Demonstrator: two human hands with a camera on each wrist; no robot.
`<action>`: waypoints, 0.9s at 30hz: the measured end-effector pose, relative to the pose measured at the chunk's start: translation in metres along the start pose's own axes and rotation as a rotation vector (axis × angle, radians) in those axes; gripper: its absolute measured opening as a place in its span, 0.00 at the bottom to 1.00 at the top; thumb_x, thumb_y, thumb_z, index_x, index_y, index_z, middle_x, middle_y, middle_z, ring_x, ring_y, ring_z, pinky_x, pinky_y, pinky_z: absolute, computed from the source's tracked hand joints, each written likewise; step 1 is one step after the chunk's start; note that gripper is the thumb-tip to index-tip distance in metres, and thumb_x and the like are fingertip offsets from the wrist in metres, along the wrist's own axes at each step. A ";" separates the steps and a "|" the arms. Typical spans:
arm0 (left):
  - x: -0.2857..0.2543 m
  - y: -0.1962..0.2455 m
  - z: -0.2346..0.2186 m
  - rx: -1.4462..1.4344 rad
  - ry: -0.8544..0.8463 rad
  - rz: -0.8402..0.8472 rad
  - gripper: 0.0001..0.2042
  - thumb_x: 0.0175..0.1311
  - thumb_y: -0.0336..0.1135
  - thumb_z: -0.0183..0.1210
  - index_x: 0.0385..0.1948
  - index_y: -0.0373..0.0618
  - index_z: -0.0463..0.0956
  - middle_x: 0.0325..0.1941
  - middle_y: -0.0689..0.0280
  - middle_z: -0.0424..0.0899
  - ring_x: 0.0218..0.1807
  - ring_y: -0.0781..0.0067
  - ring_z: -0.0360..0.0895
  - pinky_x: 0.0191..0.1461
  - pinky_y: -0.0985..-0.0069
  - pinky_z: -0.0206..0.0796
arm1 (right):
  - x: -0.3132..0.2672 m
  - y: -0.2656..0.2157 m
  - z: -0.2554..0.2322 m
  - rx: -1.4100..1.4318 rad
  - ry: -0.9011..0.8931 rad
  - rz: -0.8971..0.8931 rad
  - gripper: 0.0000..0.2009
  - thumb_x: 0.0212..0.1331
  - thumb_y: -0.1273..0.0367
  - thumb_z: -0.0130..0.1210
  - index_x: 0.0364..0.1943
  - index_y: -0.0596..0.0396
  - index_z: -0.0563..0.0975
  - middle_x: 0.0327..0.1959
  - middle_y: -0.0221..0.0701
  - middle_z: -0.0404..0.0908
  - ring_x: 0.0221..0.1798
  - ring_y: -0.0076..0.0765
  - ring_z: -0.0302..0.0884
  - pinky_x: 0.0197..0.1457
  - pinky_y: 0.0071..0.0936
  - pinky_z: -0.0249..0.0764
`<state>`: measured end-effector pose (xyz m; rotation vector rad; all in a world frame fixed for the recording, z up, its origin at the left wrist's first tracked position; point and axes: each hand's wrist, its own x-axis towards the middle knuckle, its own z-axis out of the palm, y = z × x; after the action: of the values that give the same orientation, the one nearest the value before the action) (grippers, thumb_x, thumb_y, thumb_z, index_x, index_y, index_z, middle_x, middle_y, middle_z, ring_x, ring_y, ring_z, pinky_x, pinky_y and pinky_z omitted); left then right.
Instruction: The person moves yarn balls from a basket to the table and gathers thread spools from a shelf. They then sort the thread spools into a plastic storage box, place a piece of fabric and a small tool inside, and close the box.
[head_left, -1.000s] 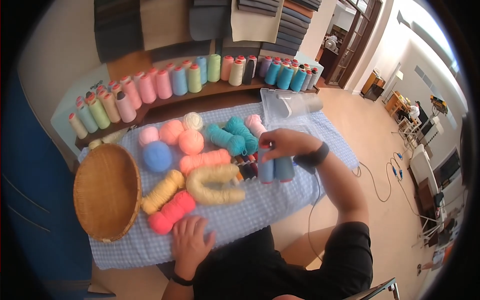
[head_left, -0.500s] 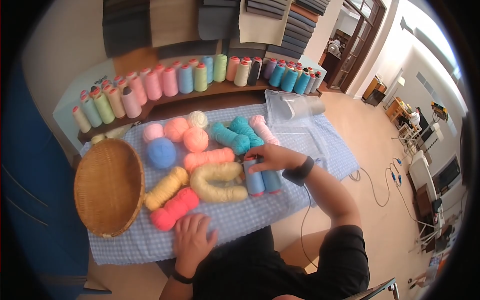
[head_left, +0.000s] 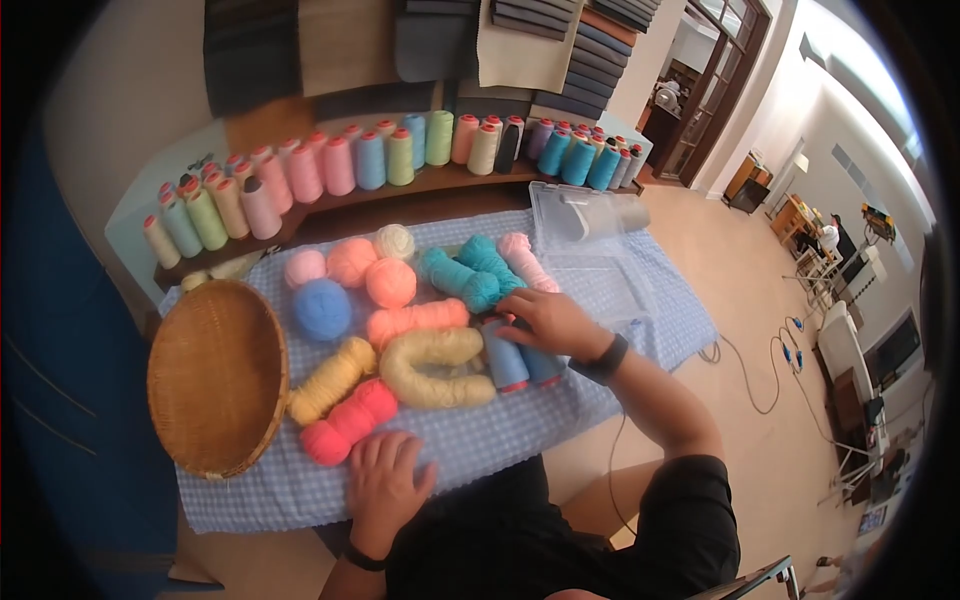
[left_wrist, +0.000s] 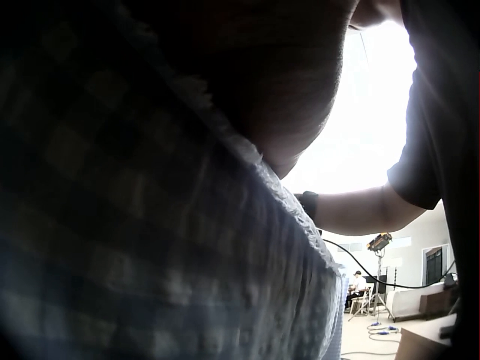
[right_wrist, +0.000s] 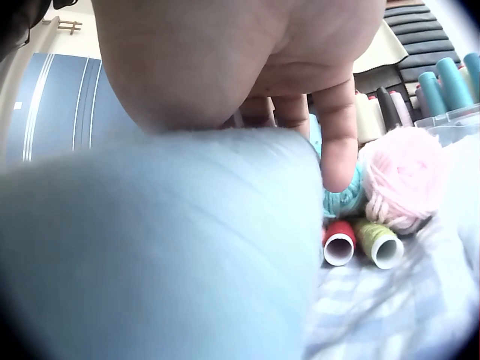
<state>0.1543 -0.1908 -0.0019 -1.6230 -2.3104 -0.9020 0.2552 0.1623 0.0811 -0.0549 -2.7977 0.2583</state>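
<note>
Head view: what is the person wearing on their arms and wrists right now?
Both forearms are bare. The right hand has a wide black band on its wrist, and a thin dark cable runs down from it beside the table edge. The left hand has a narrower black band on its wrist. A black short sleeve covers the right upper arm.

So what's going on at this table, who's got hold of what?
A person sits at a table covered with a blue checked cloth. Their right hand lies over two blue thread cones lying on the cloth beside a cream yarn skein. Their left hand rests flat on the cloth near a pink-red skein. More yarn balls, a wicker basket and a clear plastic box sit around.
</note>
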 end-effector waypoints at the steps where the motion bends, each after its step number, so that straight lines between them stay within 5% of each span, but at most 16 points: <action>1: -0.001 -0.001 0.001 0.000 0.002 0.003 0.18 0.58 0.40 0.71 0.48 0.46 0.82 0.53 0.64 0.83 0.57 0.56 0.79 0.68 0.55 0.66 | -0.001 -0.002 -0.003 0.004 -0.001 0.014 0.15 0.67 0.58 0.67 0.51 0.49 0.83 0.46 0.33 0.85 0.46 0.48 0.87 0.48 0.43 0.83; 15: -0.002 -0.008 -0.001 -0.038 -0.029 0.004 0.17 0.59 0.43 0.71 0.47 0.47 0.82 0.53 0.67 0.83 0.58 0.60 0.79 0.67 0.54 0.67 | 0.070 0.027 -0.043 -0.145 0.149 -0.069 0.13 0.64 0.62 0.68 0.47 0.51 0.82 0.48 0.37 0.83 0.50 0.53 0.83 0.52 0.45 0.80; 21: -0.003 -0.010 -0.001 -0.063 -0.040 -0.009 0.17 0.60 0.45 0.71 0.47 0.48 0.82 0.53 0.68 0.83 0.58 0.61 0.79 0.67 0.54 0.67 | 0.158 0.070 -0.058 -0.399 0.222 0.031 0.18 0.64 0.59 0.65 0.53 0.52 0.82 0.54 0.38 0.80 0.58 0.51 0.81 0.61 0.48 0.77; 27: -0.004 -0.014 0.001 -0.065 -0.036 -0.006 0.17 0.62 0.47 0.69 0.47 0.50 0.83 0.52 0.69 0.83 0.58 0.62 0.80 0.66 0.55 0.69 | 0.232 0.123 -0.044 -0.451 0.285 0.146 0.29 0.63 0.59 0.63 0.69 0.49 0.76 0.68 0.37 0.77 0.72 0.52 0.74 0.71 0.58 0.72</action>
<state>0.1437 -0.1969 -0.0097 -1.6719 -2.3349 -0.9664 0.0516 0.3061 0.1739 -0.3707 -2.5138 -0.3264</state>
